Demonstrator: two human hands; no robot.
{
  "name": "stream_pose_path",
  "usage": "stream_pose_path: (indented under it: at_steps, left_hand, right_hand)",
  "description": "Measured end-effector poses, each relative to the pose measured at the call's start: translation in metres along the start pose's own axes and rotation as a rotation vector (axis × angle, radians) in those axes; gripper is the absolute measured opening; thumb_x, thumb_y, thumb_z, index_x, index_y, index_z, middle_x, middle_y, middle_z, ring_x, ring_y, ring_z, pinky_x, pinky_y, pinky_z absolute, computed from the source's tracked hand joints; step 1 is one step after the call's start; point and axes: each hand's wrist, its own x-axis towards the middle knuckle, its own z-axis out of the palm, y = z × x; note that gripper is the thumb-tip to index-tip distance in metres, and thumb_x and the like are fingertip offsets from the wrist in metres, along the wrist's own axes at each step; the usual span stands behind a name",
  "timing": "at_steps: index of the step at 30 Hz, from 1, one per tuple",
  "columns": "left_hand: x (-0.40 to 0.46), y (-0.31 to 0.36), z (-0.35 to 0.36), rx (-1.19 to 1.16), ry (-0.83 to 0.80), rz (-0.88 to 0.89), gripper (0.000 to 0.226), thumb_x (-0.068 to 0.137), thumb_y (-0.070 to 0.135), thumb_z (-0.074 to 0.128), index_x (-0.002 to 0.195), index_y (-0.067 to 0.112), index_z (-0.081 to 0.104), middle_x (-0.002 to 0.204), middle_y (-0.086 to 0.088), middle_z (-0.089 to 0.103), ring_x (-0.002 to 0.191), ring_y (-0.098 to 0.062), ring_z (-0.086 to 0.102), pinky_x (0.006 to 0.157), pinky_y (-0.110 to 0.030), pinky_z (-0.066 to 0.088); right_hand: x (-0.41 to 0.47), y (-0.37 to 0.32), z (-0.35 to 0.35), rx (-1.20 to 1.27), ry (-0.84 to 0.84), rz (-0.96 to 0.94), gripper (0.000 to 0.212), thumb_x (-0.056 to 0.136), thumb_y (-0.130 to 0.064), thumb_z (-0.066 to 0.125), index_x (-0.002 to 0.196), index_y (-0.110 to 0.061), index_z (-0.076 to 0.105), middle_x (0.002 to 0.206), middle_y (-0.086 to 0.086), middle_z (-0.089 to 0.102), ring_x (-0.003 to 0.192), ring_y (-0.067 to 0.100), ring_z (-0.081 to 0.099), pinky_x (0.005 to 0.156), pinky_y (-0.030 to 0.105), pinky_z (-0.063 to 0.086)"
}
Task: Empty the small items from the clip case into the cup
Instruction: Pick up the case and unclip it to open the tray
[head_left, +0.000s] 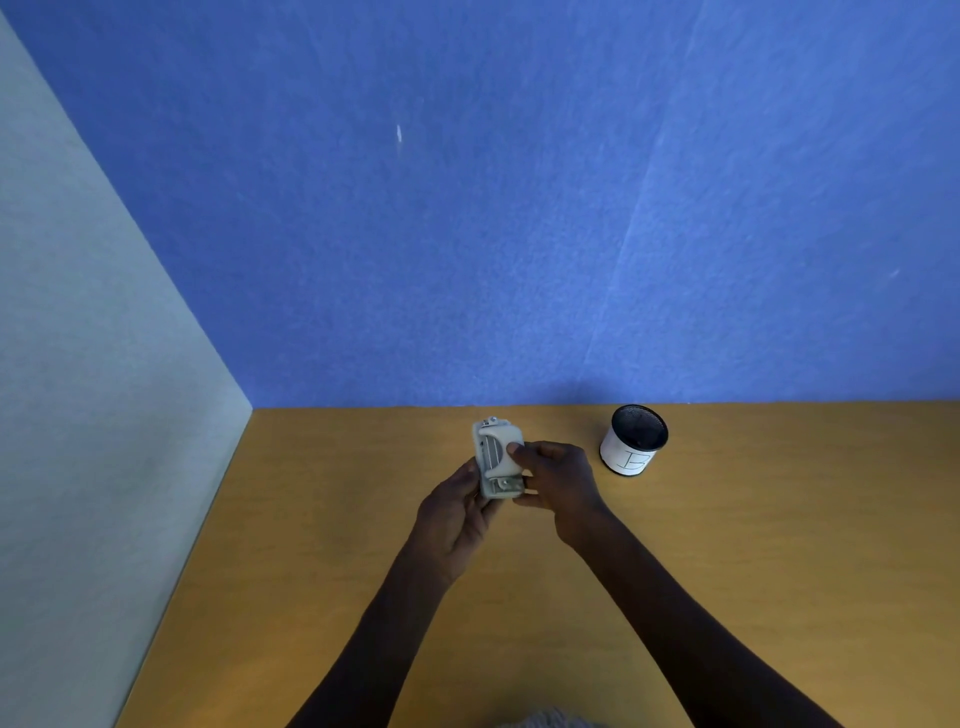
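A small clear plastic clip case (497, 454) with a white label is held upright above the wooden desk, near the back middle. My left hand (453, 512) grips it from the left and below. My right hand (557, 480) holds its right side, thumb pressed on the front of the case. Small metal items show through the lower part of the case. The cup (632, 440), a black mesh cylinder wrapped in a white paper band, stands upright on the desk to the right of my hands, apart from them.
The wooden desk (322, 519) ends at a blue felt partition (519, 208) at the back and a pale grey-green wall (78, 415) on the left. A bit of grey cloth (550, 721) shows at the bottom edge.
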Motion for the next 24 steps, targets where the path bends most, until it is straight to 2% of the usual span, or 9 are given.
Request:
stream_pose_path:
  at_steps: [3, 7, 15, 24]
  left_hand:
    - [-0.003, -0.005, -0.003, -0.015, -0.066, 0.018, 0.036, 0.099, 0.002, 0.037, 0.129, 0.001, 0.057, 0.13, -0.019, 0.063, 0.116, -0.022, 0.063, 0.095, -0.03, 0.053]
    - [-0.001, -0.007, -0.006, -0.038, -0.118, 0.064, 0.039, 0.099, 0.0, 0.036, 0.134, 0.002, 0.054, 0.136, -0.018, 0.059, 0.126, -0.023, 0.057, 0.095, -0.029, 0.052]
    - [0.0, -0.01, -0.01, -0.036, -0.17, 0.105, 0.042, 0.099, -0.002, 0.033, 0.137, 0.005, 0.051, 0.139, -0.016, 0.057, 0.127, -0.022, 0.055, 0.092, -0.027, 0.052]
    - [0.0, -0.012, -0.012, -0.014, -0.185, 0.118, 0.043, 0.099, -0.003, 0.032, 0.136, 0.006, 0.053, 0.137, -0.015, 0.059, 0.128, -0.022, 0.055, 0.093, -0.028, 0.052]
  right_hand:
    - [0.003, -0.006, 0.0, 0.014, 0.017, 0.001, 0.013, 0.088, -0.022, 0.073, 0.088, -0.009, 0.074, 0.096, 0.016, 0.078, 0.086, 0.03, 0.077, 0.063, 0.037, 0.061]
    - [0.004, -0.009, 0.001, 0.02, 0.016, -0.001, 0.016, 0.088, -0.022, 0.074, 0.09, -0.007, 0.074, 0.097, 0.017, 0.077, 0.086, 0.03, 0.077, 0.062, 0.037, 0.062]
    - [0.006, -0.015, 0.0, -0.016, 0.022, 0.003, 0.019, 0.087, -0.021, 0.075, 0.092, -0.003, 0.073, 0.096, 0.02, 0.077, 0.086, 0.034, 0.076, 0.074, 0.049, 0.063]
    - [0.003, -0.02, -0.002, -0.024, 0.011, 0.029, 0.022, 0.087, -0.02, 0.075, 0.097, 0.0, 0.073, 0.097, 0.02, 0.076, 0.085, 0.034, 0.077, 0.064, 0.041, 0.062]
